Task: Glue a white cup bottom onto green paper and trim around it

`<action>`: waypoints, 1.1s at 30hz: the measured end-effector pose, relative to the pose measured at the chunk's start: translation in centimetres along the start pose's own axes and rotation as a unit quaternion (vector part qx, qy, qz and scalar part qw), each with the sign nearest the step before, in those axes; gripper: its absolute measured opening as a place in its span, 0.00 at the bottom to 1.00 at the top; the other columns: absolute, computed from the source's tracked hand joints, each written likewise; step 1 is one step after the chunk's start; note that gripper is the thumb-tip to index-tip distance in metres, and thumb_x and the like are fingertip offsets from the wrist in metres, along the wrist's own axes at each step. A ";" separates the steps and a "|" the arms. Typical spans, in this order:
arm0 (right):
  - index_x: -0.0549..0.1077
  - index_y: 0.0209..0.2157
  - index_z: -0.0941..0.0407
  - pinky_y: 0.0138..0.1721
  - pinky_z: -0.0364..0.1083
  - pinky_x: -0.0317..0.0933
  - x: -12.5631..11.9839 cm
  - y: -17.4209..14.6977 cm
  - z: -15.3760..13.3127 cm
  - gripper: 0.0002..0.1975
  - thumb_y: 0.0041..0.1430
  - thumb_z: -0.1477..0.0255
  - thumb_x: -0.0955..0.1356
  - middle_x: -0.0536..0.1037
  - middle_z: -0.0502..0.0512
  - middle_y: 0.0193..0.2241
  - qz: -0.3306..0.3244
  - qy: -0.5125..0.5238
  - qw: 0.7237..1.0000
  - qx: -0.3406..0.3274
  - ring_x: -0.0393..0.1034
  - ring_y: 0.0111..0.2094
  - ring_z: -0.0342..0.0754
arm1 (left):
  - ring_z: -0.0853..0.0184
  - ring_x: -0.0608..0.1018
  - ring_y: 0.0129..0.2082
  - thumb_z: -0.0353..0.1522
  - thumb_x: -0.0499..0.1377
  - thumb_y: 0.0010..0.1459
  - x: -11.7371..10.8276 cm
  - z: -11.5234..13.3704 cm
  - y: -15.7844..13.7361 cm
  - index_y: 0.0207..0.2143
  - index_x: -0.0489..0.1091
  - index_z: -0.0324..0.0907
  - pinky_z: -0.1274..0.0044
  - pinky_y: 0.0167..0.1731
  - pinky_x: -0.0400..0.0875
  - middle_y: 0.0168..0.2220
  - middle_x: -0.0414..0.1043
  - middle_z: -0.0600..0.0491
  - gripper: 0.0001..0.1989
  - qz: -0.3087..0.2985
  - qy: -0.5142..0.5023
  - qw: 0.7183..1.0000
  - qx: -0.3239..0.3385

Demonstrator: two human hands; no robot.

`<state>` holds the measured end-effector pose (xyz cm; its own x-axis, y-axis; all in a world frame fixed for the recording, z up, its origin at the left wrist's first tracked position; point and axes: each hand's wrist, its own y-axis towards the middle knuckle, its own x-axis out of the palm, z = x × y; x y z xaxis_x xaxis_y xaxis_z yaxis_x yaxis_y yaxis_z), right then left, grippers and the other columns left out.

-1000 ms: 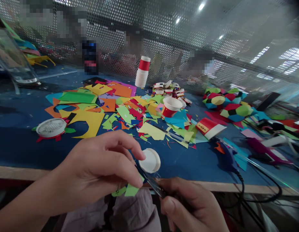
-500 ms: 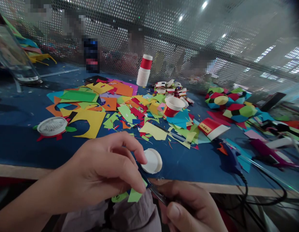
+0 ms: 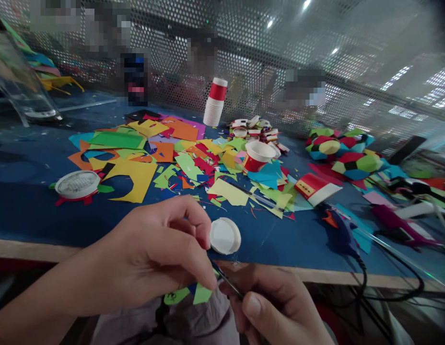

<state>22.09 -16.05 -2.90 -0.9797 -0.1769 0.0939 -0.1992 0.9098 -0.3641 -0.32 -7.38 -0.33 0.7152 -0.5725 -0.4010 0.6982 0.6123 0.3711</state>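
Note:
At the table's front edge, my left hand (image 3: 161,254) is closed in a pinch, with light green paper (image 3: 203,294) and a bit of blue showing beneath its fingers. My right hand (image 3: 280,302) is closed around scissors (image 3: 228,280), whose handles it mostly hides. The dark metal blades point up and left to the paper at my left fingertips. Just beyond my left hand lies a small white round paper-cup base (image 3: 224,235) on the blue table.
Colourful paper scraps (image 3: 197,163) cover the table's middle, with a cut paper cup (image 3: 258,155) among them. Stacked cups (image 3: 215,103) stand behind. A paper turtle (image 3: 77,185) lies left; a blue glue gun (image 3: 341,230) with its cord lies right. A glass (image 3: 39,108) stands far left.
My left index finger has curled in, away from the white cup base. The scissors' blades appear closer together, and the view has shifted slightly.

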 end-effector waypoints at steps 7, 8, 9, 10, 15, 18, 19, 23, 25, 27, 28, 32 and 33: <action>0.71 0.27 0.58 0.18 0.36 0.50 -0.1 -0.1 0.2 0.28 0.50 0.45 0.73 0.65 0.45 0.18 -0.003 0.011 1.000 0.006 0.54 0.17 0.35 | 0.77 0.76 0.30 0.24 0.62 0.59 0.1 0.0 -0.1 0.36 0.79 0.50 0.87 0.29 0.72 0.40 0.66 0.57 0.11 0.008 0.005 1.000 0.021; 0.71 0.27 0.58 0.18 0.36 0.51 -0.1 -0.1 0.2 0.27 0.50 0.46 0.73 0.65 0.46 0.18 -0.005 0.015 1.000 0.005 0.54 0.17 0.35 | 0.77 0.76 0.31 0.24 0.62 0.60 0.1 0.0 -0.2 0.37 0.78 0.51 0.87 0.30 0.72 0.40 0.66 0.57 0.11 0.008 0.009 1.000 0.025; 0.71 0.27 0.58 0.18 0.36 0.51 0.0 -0.1 0.1 0.27 0.50 0.46 0.73 0.65 0.46 0.18 -0.006 0.020 1.000 0.004 0.54 0.17 0.35 | 0.77 0.76 0.31 0.24 0.62 0.60 0.1 0.0 -0.2 0.37 0.78 0.51 0.88 0.30 0.71 0.40 0.66 0.57 0.11 0.008 0.015 1.000 0.027; 0.72 0.27 0.58 0.18 0.36 0.51 0.0 -0.1 0.1 0.26 0.51 0.47 0.73 0.65 0.45 0.18 -0.007 0.026 1.000 0.005 0.54 0.17 0.34 | 0.77 0.76 0.31 0.23 0.62 0.60 0.1 0.1 -0.2 0.37 0.77 0.50 0.88 0.30 0.71 0.40 0.66 0.57 0.12 0.012 0.020 0.999 0.028; 0.73 0.31 0.57 0.17 0.35 0.50 -0.1 -0.3 0.7 0.25 0.49 0.48 0.75 0.67 0.45 0.18 0.007 0.071 0.997 0.011 0.53 0.16 0.34 | 0.77 0.75 0.33 0.22 0.63 0.57 0.2 0.4 0.2 0.33 0.69 0.46 0.91 0.30 0.71 0.38 0.68 0.59 0.11 0.047 0.032 0.998 0.029; 0.72 0.33 0.56 0.17 0.36 0.50 -0.2 -0.4 1.1 0.26 0.48 0.49 0.76 0.68 0.45 0.18 0.019 0.081 0.996 0.009 0.54 0.16 0.35 | 0.77 0.74 0.33 0.22 0.65 0.55 0.4 0.5 0.2 0.34 0.65 0.47 0.91 0.29 0.72 0.37 0.67 0.60 0.13 0.057 0.013 0.998 0.013; 0.72 0.33 0.56 0.17 0.36 0.49 -0.2 -0.3 1.2 0.25 0.48 0.49 0.75 0.68 0.45 0.18 0.019 0.079 0.997 0.011 0.53 0.15 0.35 | 0.77 0.74 0.32 0.22 0.65 0.56 0.5 0.5 0.2 0.35 0.64 0.47 0.91 0.28 0.72 0.37 0.67 0.61 0.14 0.058 0.002 0.998 0.003; 0.71 0.27 0.58 0.16 0.35 0.45 -0.1 0.1 0.8 0.27 0.49 0.47 0.74 0.65 0.45 0.17 0.009 0.054 0.998 0.016 0.50 0.16 0.34 | 0.78 0.74 0.30 0.23 0.64 0.56 0.8 0.6 -0.1 0.36 0.64 0.49 0.90 0.27 0.74 0.37 0.66 0.62 0.14 0.059 -0.039 0.997 -0.037; 0.69 0.25 0.58 0.16 0.36 0.43 0.0 0.3 0.5 0.27 0.49 0.46 0.74 0.64 0.45 0.17 0.004 0.043 0.999 0.010 0.50 0.16 0.34 | 0.77 0.75 0.29 0.24 0.65 0.56 0.8 0.6 -0.1 0.36 0.64 0.49 0.89 0.28 0.74 0.36 0.67 0.62 0.14 0.063 -0.053 0.995 -0.062; 0.69 0.23 0.58 0.16 0.36 0.42 0.1 0.4 0.3 0.27 0.49 0.47 0.74 0.63 0.45 0.17 0.002 0.041 0.999 -0.003 0.49 0.16 0.33 | 0.76 0.77 0.29 0.26 0.66 0.55 0.7 0.7 0.0 0.37 0.66 0.50 0.88 0.28 0.75 0.35 0.69 0.61 0.14 0.073 -0.065 0.991 -0.089; 0.68 0.23 0.58 0.16 0.35 0.42 0.1 0.4 0.3 0.27 0.50 0.48 0.74 0.62 0.45 0.17 0.002 0.044 0.999 -0.008 0.49 0.16 0.33 | 0.76 0.77 0.29 0.27 0.67 0.54 0.7 0.7 0.0 0.38 0.67 0.50 0.88 0.28 0.75 0.35 0.70 0.61 0.14 0.078 -0.069 0.989 -0.104; 0.70 0.25 0.58 0.16 0.35 0.44 0.1 0.3 0.8 0.27 0.48 0.47 0.75 0.63 0.44 0.16 0.011 0.073 0.997 0.004 0.49 0.16 0.33 | 0.73 0.79 0.29 0.33 0.68 0.54 0.7 0.7 0.3 0.39 0.71 0.47 0.86 0.28 0.74 0.35 0.75 0.58 0.11 0.075 -0.052 0.983 -0.161; 0.71 0.27 0.58 0.16 0.35 0.45 0.0 0.3 1.0 0.26 0.48 0.47 0.75 0.64 0.44 0.16 0.015 0.077 0.997 0.009 0.50 0.16 0.33 | 0.73 0.78 0.29 0.33 0.67 0.54 0.8 0.6 0.4 0.37 0.73 0.46 0.86 0.27 0.73 0.33 0.76 0.58 0.08 0.063 -0.043 0.981 -0.176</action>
<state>21.99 -16.18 -3.95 -0.9710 -0.0886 0.2223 -0.1709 0.9068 -0.3853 0.51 -7.94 -0.02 0.8061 -0.5138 -0.2935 0.5594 0.8234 0.0949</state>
